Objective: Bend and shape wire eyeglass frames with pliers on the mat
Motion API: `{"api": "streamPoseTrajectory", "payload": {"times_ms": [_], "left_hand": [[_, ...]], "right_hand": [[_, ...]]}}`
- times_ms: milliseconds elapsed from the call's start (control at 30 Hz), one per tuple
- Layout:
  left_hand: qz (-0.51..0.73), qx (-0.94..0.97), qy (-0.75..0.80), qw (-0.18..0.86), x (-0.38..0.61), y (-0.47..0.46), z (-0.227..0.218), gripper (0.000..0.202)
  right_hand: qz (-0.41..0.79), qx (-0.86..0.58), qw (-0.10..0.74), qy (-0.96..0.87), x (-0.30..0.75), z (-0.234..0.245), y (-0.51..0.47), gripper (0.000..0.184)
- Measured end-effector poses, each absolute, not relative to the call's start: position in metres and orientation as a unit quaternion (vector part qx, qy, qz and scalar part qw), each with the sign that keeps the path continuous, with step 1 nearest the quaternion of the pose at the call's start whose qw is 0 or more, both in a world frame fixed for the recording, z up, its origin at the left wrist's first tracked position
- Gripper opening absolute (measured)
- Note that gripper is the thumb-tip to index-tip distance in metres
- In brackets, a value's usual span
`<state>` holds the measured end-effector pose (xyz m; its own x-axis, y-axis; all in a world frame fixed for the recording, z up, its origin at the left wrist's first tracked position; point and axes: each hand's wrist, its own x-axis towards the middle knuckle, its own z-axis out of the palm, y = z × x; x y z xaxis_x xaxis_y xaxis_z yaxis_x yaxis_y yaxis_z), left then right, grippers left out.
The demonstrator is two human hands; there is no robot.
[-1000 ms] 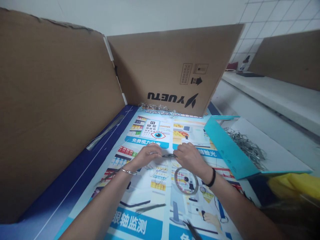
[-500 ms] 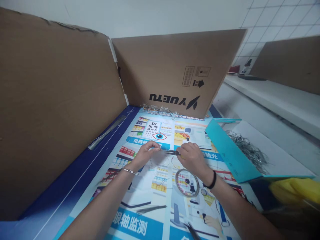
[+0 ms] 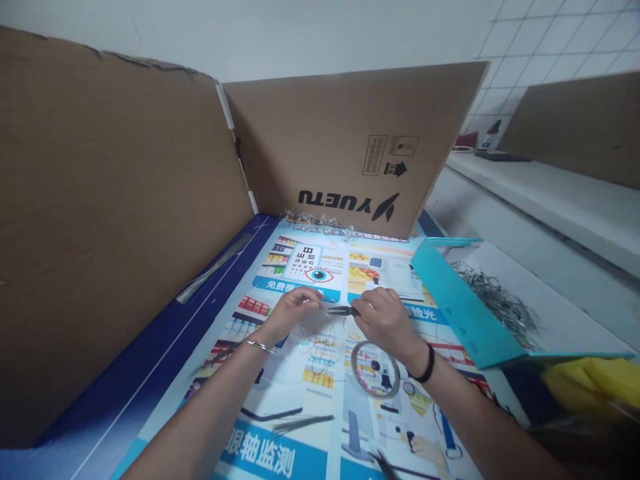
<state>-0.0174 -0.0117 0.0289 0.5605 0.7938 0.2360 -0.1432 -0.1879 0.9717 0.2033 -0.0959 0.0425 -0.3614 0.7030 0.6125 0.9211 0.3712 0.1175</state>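
My right hand is closed around a pair of pliers, whose narrow dark jaws point left. Across from the jaw tips, my left hand pinches a thin wire, partly hidden by the fingers and hard to follow against the printed sheet. Just below my right hand lies a round coil of wire. Closer to me are a small bundle of straight wires and the dark tips of another tool, cut off by the frame's lower edge.
A turquoise box at the right holds a tangle of wire pieces. Small wire bits lie along the cardboard panel at the back. Long wires rest by the left cardboard. Yellow material sits lower right.
The pliers have dropped slightly, and their jaws look a little wider apart. Both hands otherwise stay nearly in place, and the view has shifted slightly.
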Motion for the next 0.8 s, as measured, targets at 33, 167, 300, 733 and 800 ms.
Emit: {"api": "streamPoseTrajectory", "payload": {"times_ms": [33, 167, 300, 733, 800], "left_hand": [[0.402, 0.655, 0.238, 0.594, -0.0172, -0.0121, 0.0296, 0.007], [0.401, 0.639, 0.215, 0.620, -0.0163, -0.0131, 0.0309, 0.011], [0.391, 0.620, 0.215, 0.645, -0.0157, -0.0143, 0.0301, 0.013], [0.412, 0.656, 0.195, 0.602, -0.0196, -0.0068, 0.0247, 0.008], [0.412, 0.659, 0.191, 0.599, -0.0204, -0.0065, 0.0251, 0.007]], "right_hand": [[-0.229, -0.511, 0.243, -0.792, 0.2032, 0.0429, -0.0964, 0.011], [-0.216, -0.513, 0.265, -0.788, 0.2012, 0.0419, -0.0974, 0.011], [-0.174, -0.531, 0.308, -0.770, 0.1972, 0.0378, -0.0971, 0.012], [-0.155, -0.497, 0.268, -0.810, 0.2037, 0.0412, -0.0939, 0.010], [-0.162, -0.484, 0.253, -0.822, 0.2051, 0.0427, -0.0936, 0.010]]}}
